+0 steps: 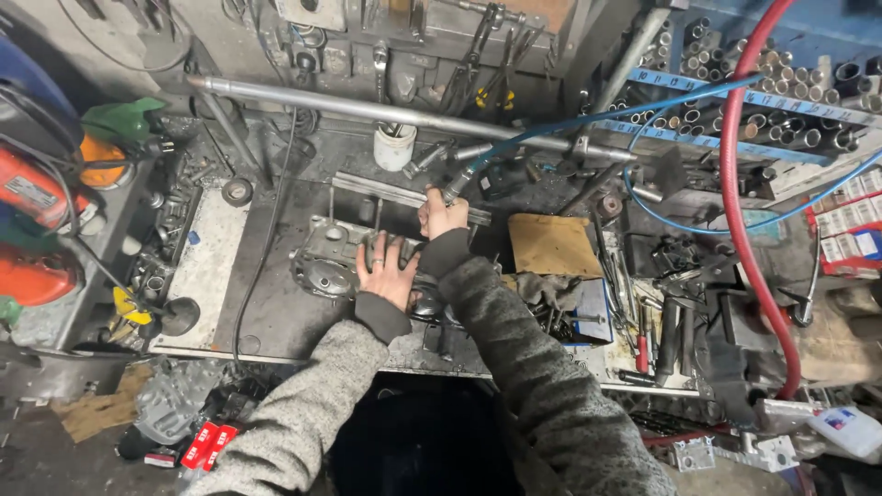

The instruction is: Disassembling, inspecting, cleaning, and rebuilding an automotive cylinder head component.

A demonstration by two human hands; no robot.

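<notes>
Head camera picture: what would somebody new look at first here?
Probably the two hands in the middle of the messy workbench: the left hand lies flat on a grey metal engine part, and the right hand grips a tool with a blue hose. Next comes the thick red hose curving down the right side, and the orange power tools at the far left.

Dim even light, edges bowed, slight blur.
</notes>
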